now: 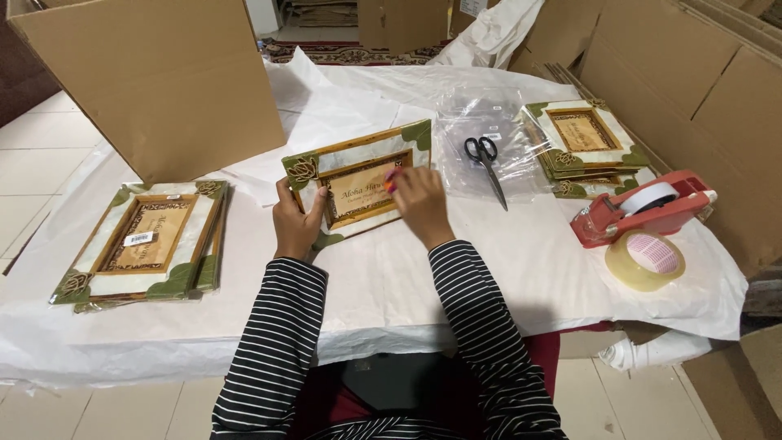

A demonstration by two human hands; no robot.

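A wooden picture frame (pixel 356 167) with a pale shell border and green carved corners is tilted up in front of me over the white-covered table (pixel 505 261). My left hand (pixel 295 218) grips its lower left edge. My right hand (pixel 420 204) rests on the frame's glass at the right, fingers pressed on a small pink and yellow thing whose kind I cannot tell. Both arms wear black-and-white striped sleeves.
A stack of similar frames (pixel 147 244) lies at the left, another stack (pixel 582 143) at the back right. Black scissors (pixel 486 167) lie on a clear plastic bag (pixel 489 122). A red tape dispenser (pixel 643 210) and a clear tape roll (pixel 645 259) sit right. A big cardboard box (pixel 155 77) stands back left.
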